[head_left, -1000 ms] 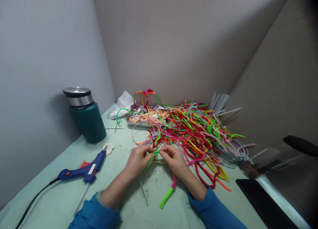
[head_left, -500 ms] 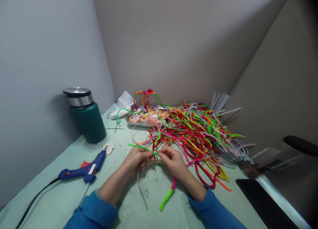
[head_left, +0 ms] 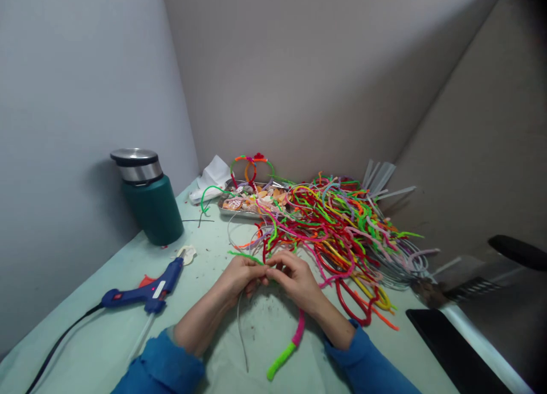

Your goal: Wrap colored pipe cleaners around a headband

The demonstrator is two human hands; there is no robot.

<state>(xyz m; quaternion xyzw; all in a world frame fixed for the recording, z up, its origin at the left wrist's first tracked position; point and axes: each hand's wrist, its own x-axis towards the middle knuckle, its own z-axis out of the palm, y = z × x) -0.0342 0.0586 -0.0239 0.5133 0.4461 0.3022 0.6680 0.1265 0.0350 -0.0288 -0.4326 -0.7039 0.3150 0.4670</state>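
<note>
My left hand (head_left: 238, 279) and my right hand (head_left: 294, 277) meet at the middle of the table, both closed in a pinch with fingertips touching. Between them is a green pipe cleaner (head_left: 247, 257), its loose end sticking out over the left hand. Fingers hide the spot where it is gripped. A thin pale wire (head_left: 241, 331) curves down from under my left hand. Below my right hand hangs a fuzzy pink-and-green wrapped length (head_left: 283, 361); whether it joins the wire is hidden.
A tangled heap of coloured pipe cleaners (head_left: 342, 223) spreads behind and right of my hands. Behind stands a metal tray (head_left: 239, 214) of shells. To the left are a blue glue gun (head_left: 149, 294) and a green bottle (head_left: 151, 212). A black-handled tool (head_left: 519, 251) lies far right.
The green pipe cleaner's loose end has swung from below the fingers to above my left hand. My fingertips have drawn together, and the pink-and-green end has dropped slightly down and left.
</note>
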